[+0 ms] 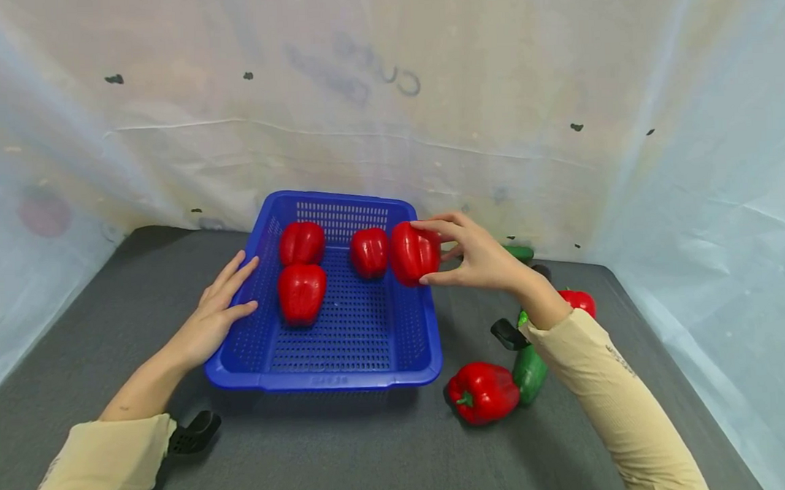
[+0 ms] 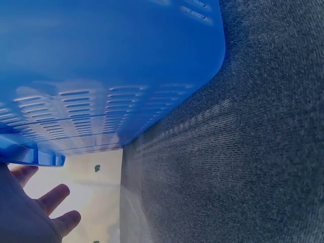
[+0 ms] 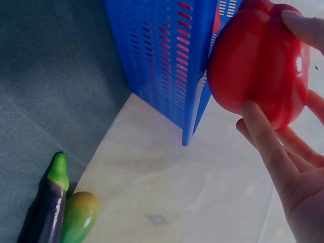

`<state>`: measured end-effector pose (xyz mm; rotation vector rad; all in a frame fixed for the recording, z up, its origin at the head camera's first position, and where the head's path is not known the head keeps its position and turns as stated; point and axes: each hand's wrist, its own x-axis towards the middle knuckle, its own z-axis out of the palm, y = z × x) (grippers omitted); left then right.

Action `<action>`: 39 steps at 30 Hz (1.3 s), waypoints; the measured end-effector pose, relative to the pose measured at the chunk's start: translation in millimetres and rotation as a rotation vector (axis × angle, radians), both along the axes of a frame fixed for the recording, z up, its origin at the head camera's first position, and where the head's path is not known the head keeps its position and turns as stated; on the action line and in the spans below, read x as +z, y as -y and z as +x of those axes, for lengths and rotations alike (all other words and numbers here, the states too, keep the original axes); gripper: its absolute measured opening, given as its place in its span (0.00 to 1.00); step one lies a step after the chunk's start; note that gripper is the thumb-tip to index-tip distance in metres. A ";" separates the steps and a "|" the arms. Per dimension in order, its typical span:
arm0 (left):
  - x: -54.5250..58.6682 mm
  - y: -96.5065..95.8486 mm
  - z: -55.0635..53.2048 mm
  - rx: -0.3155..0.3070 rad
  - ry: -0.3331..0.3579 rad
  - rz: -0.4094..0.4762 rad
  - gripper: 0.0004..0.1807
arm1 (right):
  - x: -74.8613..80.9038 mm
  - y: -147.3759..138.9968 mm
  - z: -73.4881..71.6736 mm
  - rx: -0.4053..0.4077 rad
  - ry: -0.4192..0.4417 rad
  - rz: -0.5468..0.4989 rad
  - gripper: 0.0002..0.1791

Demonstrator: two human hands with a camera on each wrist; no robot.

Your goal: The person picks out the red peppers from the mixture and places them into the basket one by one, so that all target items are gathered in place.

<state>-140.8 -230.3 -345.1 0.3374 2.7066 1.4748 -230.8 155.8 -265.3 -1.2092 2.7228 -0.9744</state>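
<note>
Sleeves sit closest. My right hand is clamped on 1 red pepper, fingertips and thumb, at the right rim of the blue basket; 3 peppers sit inside. My left hand rests on the left rim, fingers apart. Risk, I reckon: glossy skin slips my fingertip hold, drops outside. Or it bumps the rim and shifts the basket.

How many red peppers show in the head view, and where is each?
6 red peppers: two left and one right inside the blue basket, one in the right hand, one on the grey table by the basket, one partly behind the right sleeve. Others may be hidden.
</note>
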 end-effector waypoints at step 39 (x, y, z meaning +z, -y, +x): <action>0.0 -0.4 -1.5 0.003 -0.001 -0.011 0.36 | 18.8 61.3 -14.9 -0.076 0.133 0.491 0.36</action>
